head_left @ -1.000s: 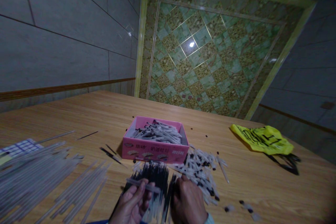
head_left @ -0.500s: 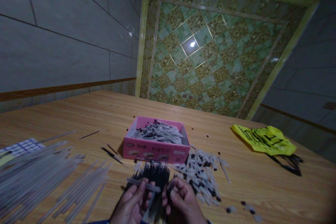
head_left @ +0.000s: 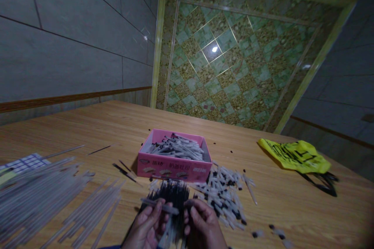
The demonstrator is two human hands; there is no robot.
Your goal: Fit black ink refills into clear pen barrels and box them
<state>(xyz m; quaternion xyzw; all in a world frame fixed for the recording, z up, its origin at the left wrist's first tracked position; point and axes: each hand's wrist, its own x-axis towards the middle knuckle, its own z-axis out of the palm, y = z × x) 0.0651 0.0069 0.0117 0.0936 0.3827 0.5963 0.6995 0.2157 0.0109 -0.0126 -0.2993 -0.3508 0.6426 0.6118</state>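
Note:
My left hand point(head_left: 146, 221) is closed, pinching a translucent pen barrel point(head_left: 152, 203) between thumb and fingers. The barrel lies almost level and points toward the other hand. Just right of it, my right hand point(head_left: 206, 221) is closed with thumb and fingertips together around a small dark piece point(head_left: 189, 204), too blurred to name. Both hands hover over a dense bundle of black-ended pen refills point(head_left: 173, 192). Behind them stands a pink box point(head_left: 173, 170) holding many pens with white barrels point(head_left: 178, 148). Beside my right hand lies a heap of white caps with black ends point(head_left: 224, 192).
Long clear tubes point(head_left: 37, 198) cover the table's left side, with a smaller row point(head_left: 90, 212) nearer me. Dark thin sticks point(head_left: 124, 171) lie left of the box. A checked cloth point(head_left: 27, 163) is far left, a yellow bag point(head_left: 295, 155) at right.
My right hand's fingers have shifted slightly around the small dark piece, and the thumb sits higher. The left hand and its barrel stay almost where they were.

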